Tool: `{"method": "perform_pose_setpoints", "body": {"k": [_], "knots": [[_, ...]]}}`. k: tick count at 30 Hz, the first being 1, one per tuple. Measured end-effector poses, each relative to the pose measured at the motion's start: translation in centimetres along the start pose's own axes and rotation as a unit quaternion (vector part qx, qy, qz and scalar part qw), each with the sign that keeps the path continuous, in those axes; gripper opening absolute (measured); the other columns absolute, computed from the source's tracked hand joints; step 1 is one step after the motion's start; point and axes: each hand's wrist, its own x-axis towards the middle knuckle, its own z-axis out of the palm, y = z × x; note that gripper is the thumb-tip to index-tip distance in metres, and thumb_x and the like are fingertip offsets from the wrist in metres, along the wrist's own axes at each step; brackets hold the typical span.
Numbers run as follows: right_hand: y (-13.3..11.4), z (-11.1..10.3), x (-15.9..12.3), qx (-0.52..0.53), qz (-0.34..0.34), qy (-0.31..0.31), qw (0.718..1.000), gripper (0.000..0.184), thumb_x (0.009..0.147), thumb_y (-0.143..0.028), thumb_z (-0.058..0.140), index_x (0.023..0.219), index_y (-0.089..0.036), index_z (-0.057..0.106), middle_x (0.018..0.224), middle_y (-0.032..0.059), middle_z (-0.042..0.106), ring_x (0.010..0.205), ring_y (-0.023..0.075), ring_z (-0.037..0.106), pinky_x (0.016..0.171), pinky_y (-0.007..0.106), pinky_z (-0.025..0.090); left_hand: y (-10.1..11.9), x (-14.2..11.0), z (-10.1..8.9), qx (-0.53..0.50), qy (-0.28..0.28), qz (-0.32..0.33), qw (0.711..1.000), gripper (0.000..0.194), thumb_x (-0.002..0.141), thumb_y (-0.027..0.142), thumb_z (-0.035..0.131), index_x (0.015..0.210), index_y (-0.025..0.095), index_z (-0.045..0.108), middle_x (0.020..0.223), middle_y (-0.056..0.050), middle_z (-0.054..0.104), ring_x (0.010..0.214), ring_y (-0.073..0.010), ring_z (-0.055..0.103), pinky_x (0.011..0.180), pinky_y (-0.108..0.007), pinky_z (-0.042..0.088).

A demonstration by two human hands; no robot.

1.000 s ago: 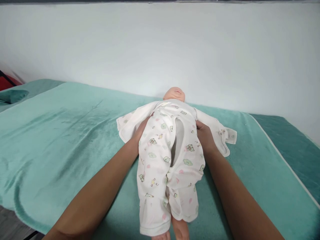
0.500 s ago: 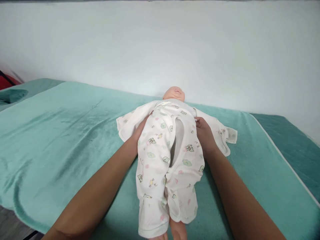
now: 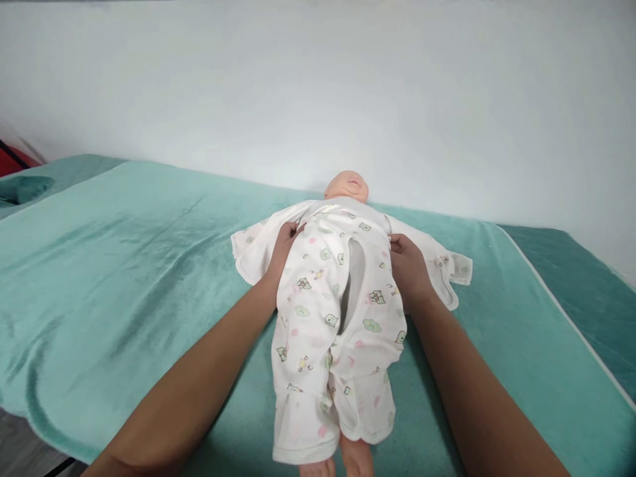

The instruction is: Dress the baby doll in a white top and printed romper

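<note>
A baby doll [image 3: 342,184] lies on its back, its head toward the wall and its bare feet [image 3: 356,456] toward me. White baby pants [image 3: 303,331] with small printed bears and clouds cover its belly and legs. An opening shows at the crotch. Beneath the doll, a white baby shirt [image 3: 259,255] is spread out to both sides. My left hand [image 3: 283,253] is at the left side of the waist, fingers curled at the pants' edge. On the opposite side, my right hand [image 3: 410,270] pinches the pants near the waistband; some of its fingertips are hidden.
A light green plush blanket [image 3: 124,298] lies under the doll, over a darker green cover [image 3: 566,271]. Close behind the doll's head rises a white wall [image 3: 318,86]. Something red [image 3: 14,159] is at the far left edge.
My left hand has come out from beside the pants, so its fingers now show at the waist. My right hand stays nearly still. The left pant leg has shifted slightly.
</note>
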Motion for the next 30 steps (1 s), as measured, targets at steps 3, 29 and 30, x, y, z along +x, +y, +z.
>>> {"method": "perform_pose_setpoints", "body": {"k": [3,29,30], "knots": [[0.3,0.0,0.2,0.034,0.002,-0.021,0.999,0.026,0.075,-0.042,0.065,0.092,-0.026,0.054,0.086,0.0048,0.074,0.079,0.0247,0.067,0.064,0.036,0.052,0.2,-0.1,0.0,-0.007,-0.013,-0.007,1.0,0.014,0.093,0.02,0.058,0.08,0.02,0.051,0.083,0.001,0.052,0.076,-0.0118,0.047,0.073,-0.028,0.042],[0.6,0.1,0.3,-0.02,-0.039,-0.008,0.999,0.022,0.074,-0.033,0.066,0.088,-0.025,0.052,0.083,0.0006,0.068,0.076,0.0189,0.06,0.063,0.03,0.047,-0.6,1.0,-0.4,0.008,-0.019,0.029,0.999,0.032,0.086,0.036,0.064,0.073,0.022,0.039,0.072,0.004,0.039,0.065,-0.0117,0.035,0.062,-0.027,0.032],[0.7,0.0,0.4,-0.036,-0.043,-0.002,0.998,0.02,0.075,-0.032,0.066,0.088,-0.025,0.053,0.084,0.0009,0.068,0.079,0.0193,0.061,0.067,0.03,0.047,-0.8,1.1,-0.5,0.015,-0.025,0.038,0.999,0.031,0.086,0.036,0.064,0.074,0.022,0.04,0.073,0.004,0.04,0.066,-0.0119,0.037,0.063,-0.027,0.032]]}}
